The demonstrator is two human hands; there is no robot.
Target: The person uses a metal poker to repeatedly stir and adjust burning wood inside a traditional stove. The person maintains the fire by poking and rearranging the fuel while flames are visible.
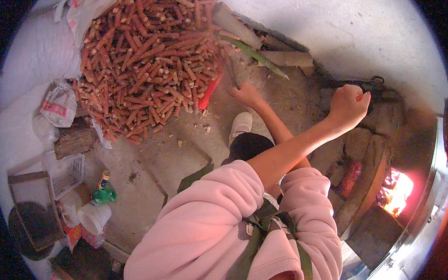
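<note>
My forearms cross, the left one on top. At the right, my left hand [349,104] is closed in a fist, with no held thing visible, above the floor beside dark metal fire tongs [377,81]. Near the pile of corn cobs [143,65], my right hand [245,95] has its fingers closed around a thin dark rod [233,71], which looks blurred against the floor. A red flat thing [210,90] sticks out from the pile's edge. A long green leaf [258,56] lies beyond my right hand.
A fire [398,193] burns in the stove opening at the right, beside split logs [362,179]. Firewood [286,59] lies along the wall. At the left are a white plastic basket [68,175], a green bottle [104,195], a white bucket [95,217] and sacks [60,105].
</note>
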